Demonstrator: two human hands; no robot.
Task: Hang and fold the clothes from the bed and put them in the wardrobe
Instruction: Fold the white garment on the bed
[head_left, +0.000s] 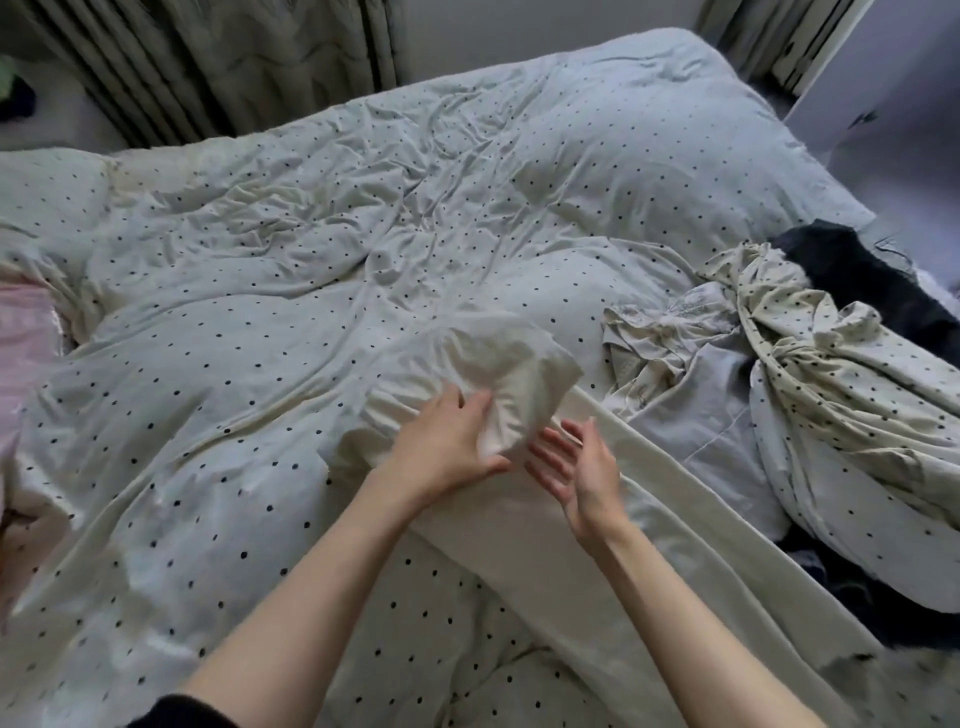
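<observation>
i'm seeing a plain cream garment (524, 499) lying stretched across the dotted duvet (260, 291), its far end bunched and blurred. my left hand (447, 447) is pinching that bunched end; my right hand (576, 473) is hovering beside it, fingers spread, holding nothing.

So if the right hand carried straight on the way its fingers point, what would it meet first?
Most likely the raised fold of the cream garment that the left hand grips; the right hand is open just beside it, though depth is unclear.
</observation>
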